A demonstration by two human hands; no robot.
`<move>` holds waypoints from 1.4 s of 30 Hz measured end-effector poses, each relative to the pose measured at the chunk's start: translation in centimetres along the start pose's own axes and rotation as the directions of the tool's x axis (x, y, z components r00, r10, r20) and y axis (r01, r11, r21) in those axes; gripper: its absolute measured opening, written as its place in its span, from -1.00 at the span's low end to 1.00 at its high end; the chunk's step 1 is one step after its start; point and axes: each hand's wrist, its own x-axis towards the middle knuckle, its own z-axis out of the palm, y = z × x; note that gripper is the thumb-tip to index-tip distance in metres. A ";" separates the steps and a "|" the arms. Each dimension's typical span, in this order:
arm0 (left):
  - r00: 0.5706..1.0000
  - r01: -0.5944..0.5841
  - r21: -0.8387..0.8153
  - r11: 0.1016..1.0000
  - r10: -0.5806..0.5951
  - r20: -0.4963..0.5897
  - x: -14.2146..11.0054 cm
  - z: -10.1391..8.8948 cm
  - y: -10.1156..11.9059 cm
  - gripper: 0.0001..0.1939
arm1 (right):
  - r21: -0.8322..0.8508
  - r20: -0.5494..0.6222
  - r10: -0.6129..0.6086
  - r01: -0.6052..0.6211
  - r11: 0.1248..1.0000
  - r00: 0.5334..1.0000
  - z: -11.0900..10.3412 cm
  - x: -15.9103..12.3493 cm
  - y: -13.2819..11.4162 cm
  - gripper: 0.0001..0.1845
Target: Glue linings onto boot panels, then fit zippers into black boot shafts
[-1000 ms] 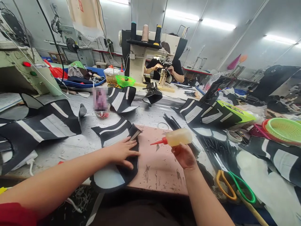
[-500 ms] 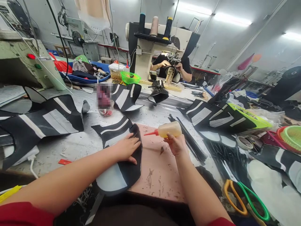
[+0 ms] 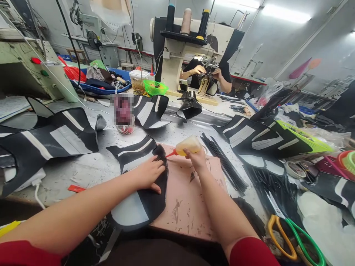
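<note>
My left hand [image 3: 151, 173] lies flat on a black shoe-upper-like piece [image 3: 154, 205] with white strips, its fingers spread and pressing the piece to a pink board [image 3: 191, 199]. In my right hand [image 3: 197, 159] is a squeeze bottle [image 3: 188, 145] of yellowish liquid, tilted to the left. Its red nozzle [image 3: 172, 153] points down at the piece's right edge, just beside my left fingertips. The tip is at or very near that edge; whether it touches I cannot tell.
Thin black strips [image 3: 224, 162] lie right of the board. Scissors [image 3: 280, 218] with orange and green handles sit farther right. More black pieces [image 3: 52, 138] lie left and right. Behind stands a sewing machine [image 3: 172, 62], where another person's hands [image 3: 199, 69] work. A green basket [image 3: 155, 88] stands nearby.
My right hand has moved left with the bottle, bringing the nozzle from above the board to the black piece's edge. The left hand stays in place. The view has shifted slightly.
</note>
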 end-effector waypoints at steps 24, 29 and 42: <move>0.999 -0.001 -0.030 1.000 0.000 -0.052 -0.1 0.0 0.0 -0.26 | 0.060 0.100 0.032 -0.038 0.998 0.994 -2.1 -2.2 -0.7 -0.41; 0.999 -0.009 -0.028 1.000 0.008 -0.033 -0.1 0.0 0.0 -0.28 | 0.040 0.185 0.082 -0.091 0.995 0.979 -2.9 -3.5 -0.2 -0.52; 1.000 -0.002 -0.067 0.998 0.004 0.016 -0.2 -0.1 0.2 -0.08 | 0.094 0.113 0.096 -0.107 0.990 0.989 -4.0 -6.5 1.2 -0.42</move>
